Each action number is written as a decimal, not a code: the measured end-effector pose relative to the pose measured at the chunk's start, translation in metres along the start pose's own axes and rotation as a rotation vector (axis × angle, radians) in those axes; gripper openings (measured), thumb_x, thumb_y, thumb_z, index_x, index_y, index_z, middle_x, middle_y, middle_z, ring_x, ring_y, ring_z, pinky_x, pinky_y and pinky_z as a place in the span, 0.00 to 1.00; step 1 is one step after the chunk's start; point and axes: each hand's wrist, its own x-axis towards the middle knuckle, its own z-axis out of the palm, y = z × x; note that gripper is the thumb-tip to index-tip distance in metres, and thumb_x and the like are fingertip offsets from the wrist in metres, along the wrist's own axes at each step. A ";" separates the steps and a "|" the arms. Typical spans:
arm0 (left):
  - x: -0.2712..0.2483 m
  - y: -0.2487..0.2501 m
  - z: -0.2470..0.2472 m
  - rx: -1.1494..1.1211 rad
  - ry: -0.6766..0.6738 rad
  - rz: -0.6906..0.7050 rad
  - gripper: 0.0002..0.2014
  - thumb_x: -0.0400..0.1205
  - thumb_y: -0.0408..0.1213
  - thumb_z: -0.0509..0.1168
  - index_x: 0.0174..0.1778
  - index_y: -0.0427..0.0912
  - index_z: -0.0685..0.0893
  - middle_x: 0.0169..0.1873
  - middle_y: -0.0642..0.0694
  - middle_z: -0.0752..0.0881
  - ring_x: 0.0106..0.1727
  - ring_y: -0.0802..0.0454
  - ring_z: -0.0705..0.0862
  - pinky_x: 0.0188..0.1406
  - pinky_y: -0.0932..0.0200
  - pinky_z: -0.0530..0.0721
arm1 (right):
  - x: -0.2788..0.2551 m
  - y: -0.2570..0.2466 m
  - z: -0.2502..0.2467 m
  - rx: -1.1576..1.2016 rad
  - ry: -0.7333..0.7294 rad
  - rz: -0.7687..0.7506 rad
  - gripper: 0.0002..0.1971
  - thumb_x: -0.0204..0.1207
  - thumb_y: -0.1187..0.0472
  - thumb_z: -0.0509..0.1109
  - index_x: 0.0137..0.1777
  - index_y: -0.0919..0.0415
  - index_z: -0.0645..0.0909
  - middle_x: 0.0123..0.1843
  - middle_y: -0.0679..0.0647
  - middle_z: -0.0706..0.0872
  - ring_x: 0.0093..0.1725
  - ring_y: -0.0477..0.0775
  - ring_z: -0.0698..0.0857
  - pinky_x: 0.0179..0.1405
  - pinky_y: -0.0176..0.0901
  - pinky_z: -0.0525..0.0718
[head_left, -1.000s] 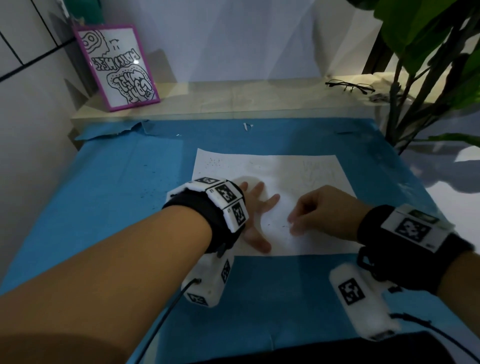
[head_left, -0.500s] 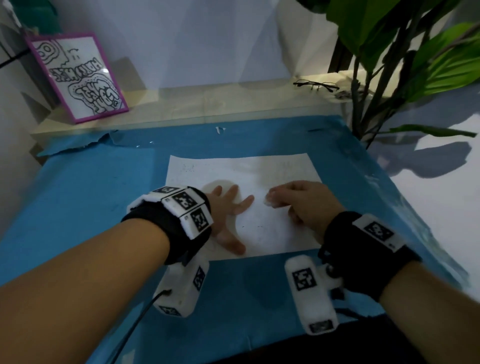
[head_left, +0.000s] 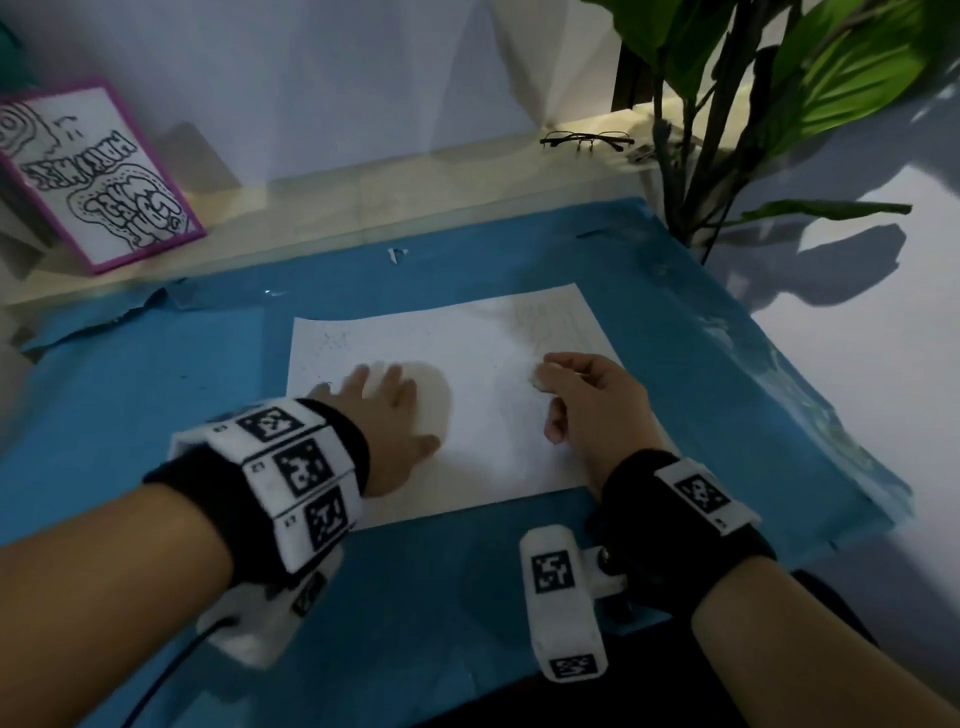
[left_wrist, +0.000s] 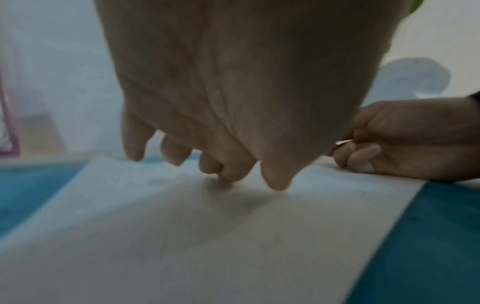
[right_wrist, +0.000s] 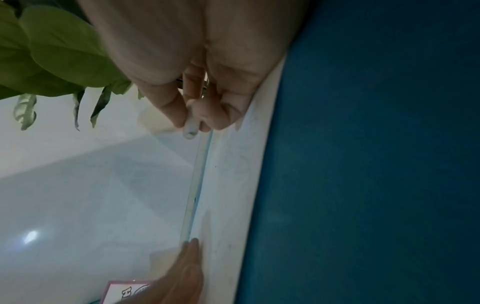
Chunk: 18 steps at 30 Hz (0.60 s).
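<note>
A white sheet of paper (head_left: 483, 374) with faint pencil marks lies on the blue mat (head_left: 130, 374). My left hand (head_left: 387, 410) lies flat on the sheet's left half, fingers straight and spread, pressing it down; the left wrist view shows its fingertips (left_wrist: 276, 181) touching the paper (left_wrist: 207, 246). My right hand (head_left: 582, 395) rests on the right half of the sheet, pinching a small white eraser (head_left: 543, 378) between thumb and fingers. In the right wrist view the eraser (right_wrist: 191, 129) sticks out from the pinch, its smudged end just off the paper (right_wrist: 233, 185).
A purple-framed doodle drawing (head_left: 98, 176) leans on the wall at the back left. A pair of glasses (head_left: 587, 139) lies on the pale ledge (head_left: 363, 208) behind the mat. A leafy potted plant (head_left: 779, 93) rises at the right, beside the mat's edge.
My right hand with the eraser has moved up the sheet toward its upper right. My left hand stays flat on the paper. The head view has swung leftward.
</note>
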 end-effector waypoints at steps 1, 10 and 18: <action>0.000 0.003 -0.001 0.028 0.053 0.010 0.32 0.88 0.53 0.39 0.83 0.45 0.34 0.82 0.48 0.31 0.84 0.45 0.39 0.82 0.42 0.50 | 0.001 0.000 0.000 0.003 -0.001 0.001 0.03 0.74 0.64 0.72 0.44 0.57 0.81 0.28 0.55 0.81 0.16 0.47 0.72 0.19 0.37 0.72; -0.006 -0.022 0.017 0.075 -0.064 -0.021 0.26 0.90 0.46 0.35 0.84 0.45 0.39 0.82 0.38 0.34 0.83 0.36 0.41 0.81 0.40 0.52 | 0.004 0.003 -0.002 0.069 -0.031 0.020 0.08 0.74 0.68 0.69 0.51 0.57 0.77 0.30 0.55 0.80 0.18 0.48 0.73 0.20 0.41 0.74; -0.046 0.016 0.026 -0.223 -0.082 0.362 0.32 0.87 0.55 0.41 0.85 0.46 0.44 0.84 0.52 0.42 0.84 0.56 0.43 0.82 0.57 0.47 | 0.006 0.007 -0.001 0.004 -0.063 0.010 0.04 0.73 0.67 0.71 0.46 0.59 0.82 0.24 0.53 0.80 0.21 0.51 0.77 0.29 0.46 0.78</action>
